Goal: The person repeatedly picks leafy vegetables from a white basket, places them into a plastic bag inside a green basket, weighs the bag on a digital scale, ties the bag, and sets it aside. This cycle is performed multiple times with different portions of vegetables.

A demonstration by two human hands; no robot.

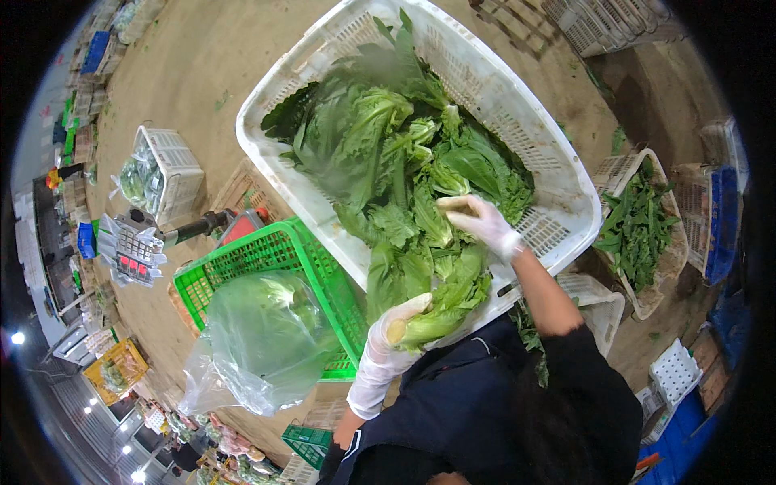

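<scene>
A large white plastic crate full of leafy green lettuce heads lies before me. My left hand, in a white glove, grips a lettuce head near its cut stem end, at the crate's near edge. My right hand, gloved too, is over the lettuce in the crate with thumb and fingers apart, beside a pale lettuce base. To the left, a clear plastic bag with lettuce inside rests in a bright green crate.
A scale's keypad wrapped in plastic stands left of the green crate. Behind it is a white crate of bagged greens. At the right stands a crate of loose leaves. Stacked white crates are at the top right.
</scene>
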